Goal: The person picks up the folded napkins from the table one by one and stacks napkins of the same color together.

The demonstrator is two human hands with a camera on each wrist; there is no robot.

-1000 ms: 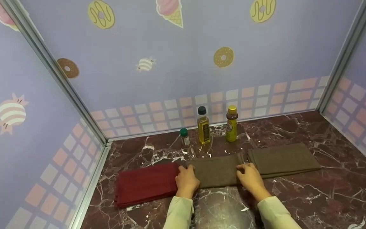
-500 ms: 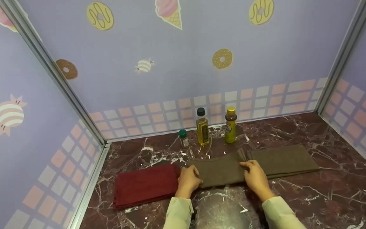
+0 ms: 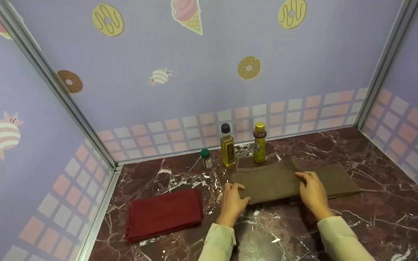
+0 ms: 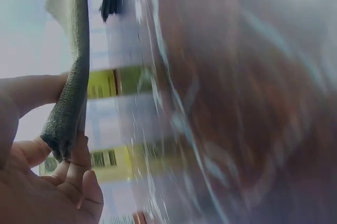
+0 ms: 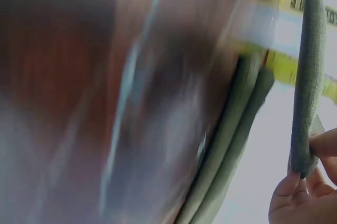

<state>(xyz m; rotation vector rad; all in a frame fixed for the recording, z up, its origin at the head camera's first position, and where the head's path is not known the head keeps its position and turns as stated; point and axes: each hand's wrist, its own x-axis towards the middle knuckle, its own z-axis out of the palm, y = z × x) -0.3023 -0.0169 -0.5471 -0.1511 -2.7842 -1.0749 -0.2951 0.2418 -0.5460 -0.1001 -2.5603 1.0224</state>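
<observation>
Between both hands hangs an olive-brown folded cloth [image 3: 267, 184], raised off the marble surface with its lower edge toward me. My left hand [image 3: 232, 203] pinches its left end; the left wrist view shows fingers [image 4: 39, 95] on both sides of the cloth's edge. At the right end, my right hand [image 3: 313, 192] pinches it between thumb and fingers. Behind that hand lies a second olive-brown folded cloth [image 3: 339, 181], its left part hidden by the raised one. A dark red folded cloth [image 3: 163, 215] lies flat to the left, apart from the left hand.
Along the back stand a small green-capped jar [image 3: 206, 159], a dark-capped oil bottle [image 3: 228, 146] and a yellow-capped bottle [image 3: 259, 145], just behind the raised cloth. Patterned panels [image 3: 201, 72] enclose the marble tabletop [image 3: 274, 239] at the back and both sides.
Both hands have lifted the middle olive-brown cloth and carried it right, toward the other olive-brown one. It now partly overlaps that cloth in view. The red cloth stays put.
</observation>
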